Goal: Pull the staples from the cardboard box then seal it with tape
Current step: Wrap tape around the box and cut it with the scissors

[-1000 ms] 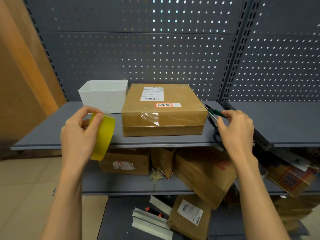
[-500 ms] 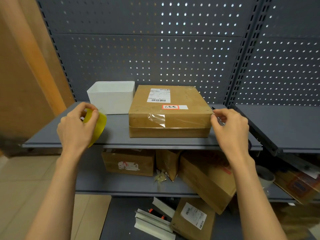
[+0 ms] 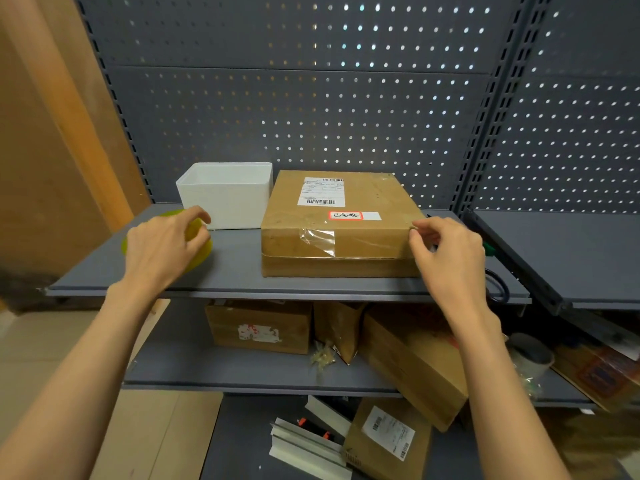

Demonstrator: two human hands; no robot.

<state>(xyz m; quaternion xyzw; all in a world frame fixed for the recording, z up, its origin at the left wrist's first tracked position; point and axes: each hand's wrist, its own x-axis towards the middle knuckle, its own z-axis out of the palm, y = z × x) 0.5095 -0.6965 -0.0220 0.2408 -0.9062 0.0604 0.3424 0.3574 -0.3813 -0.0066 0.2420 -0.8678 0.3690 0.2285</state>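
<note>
Cardboard box (image 3: 341, 223) is seen flat on the upper grey shelf (image 3: 239, 265), flaps closed, with a shipping label, a red-bordered sticker and a strip of clear tape folded over the front edge. White open bin (image 3: 225, 199) is set just beside its left side; the bin's contents cannot be told. Yellow tape roll (image 3: 202, 249) is held in the left hand (image 3: 162, 247), low over the shelf, left of the box; the grip is curled round the roll, thumb and forefinger pinched at the loose tape end. Right hand (image 3: 450, 252) is placed at the box's front right top corner, fingertips touching the edge; whether anything is pinched cannot be told. Green-handled tool (image 3: 490, 249) is partly hidden behind that hand. Lower shelf is loaded with several brown cartons (image 3: 259, 329), one tilted. Grey pegboard back panel (image 3: 311, 98) is seen behind, wooden panel (image 3: 45, 150) at left.
</note>
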